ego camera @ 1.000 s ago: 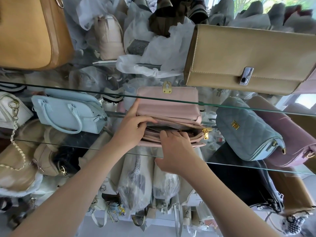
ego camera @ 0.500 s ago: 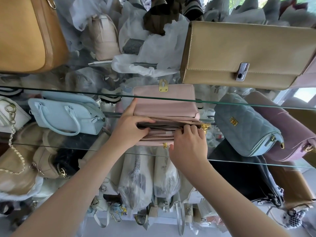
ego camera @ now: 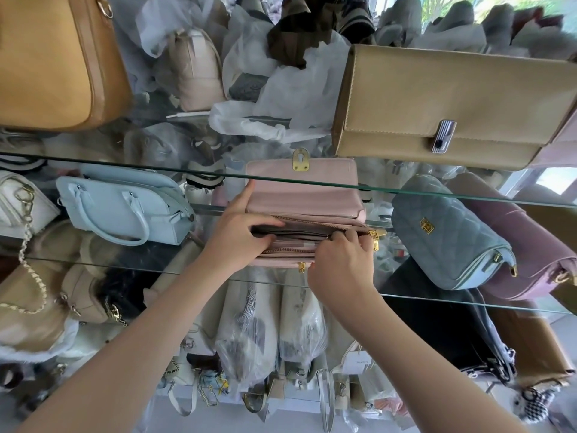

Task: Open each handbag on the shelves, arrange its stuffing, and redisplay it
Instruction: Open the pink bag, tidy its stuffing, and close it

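A pale pink handbag with a gold keyhole clasp lies on the middle glass shelf, its flap thrown back and its zipped compartments showing. My left hand grips the bag's left end, thumb up along the side and fingers curled into the open compartment. At the right end of the opening, my right hand has its fingertips curled over the compartment's edge, just left of the gold zip pull. Whether it pinches the zipper I cannot tell.
A light blue handbag stands left of the pink one, a quilted blue-grey bag and a mauve bag right. A tan bag and a beige clutch sit above. Wrapped bags fill the lower shelves.
My right hand has slid along the bag's opening from the middle to its right end by the gold pull. My left hand has kept its hold on the left end.
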